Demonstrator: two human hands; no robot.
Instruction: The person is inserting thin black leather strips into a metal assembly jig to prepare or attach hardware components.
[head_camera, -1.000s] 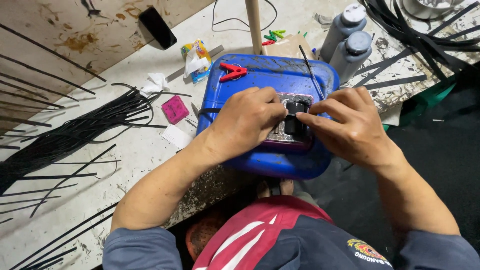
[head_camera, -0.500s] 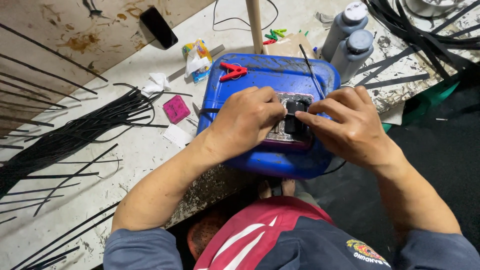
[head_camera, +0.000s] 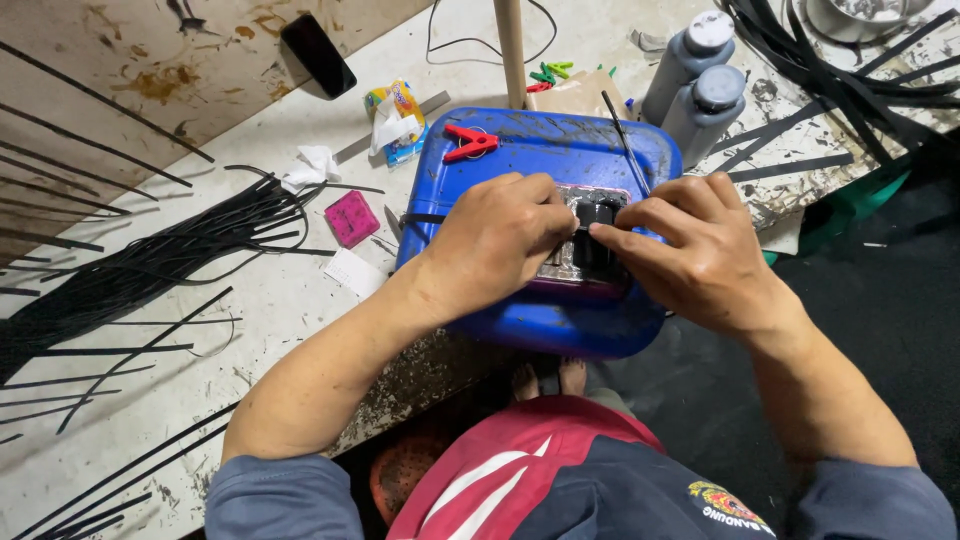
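Observation:
A blue plastic jerrycan (head_camera: 540, 160) lies flat in front of me as a work surface. On it rests a small black piece (head_camera: 592, 240) on a silvery, pink-edged pad (head_camera: 560, 275). My left hand (head_camera: 495, 245) presses on the pad's left side, fingers curled against the black piece. From the right, my right hand (head_camera: 695, 255) pinches the black piece with thumb and forefinger. Most of the piece is hidden under my fingers.
A red clamp (head_camera: 468, 143) and a thin black rod (head_camera: 625, 140) lie on the jerrycan. Two grey bottles (head_camera: 700, 85) and a wooden post (head_camera: 512, 50) stand behind it. Black strips (head_camera: 150, 260) spread at left, near a pink block (head_camera: 352, 218), a phone (head_camera: 318, 54) and crumpled tissue (head_camera: 312, 165).

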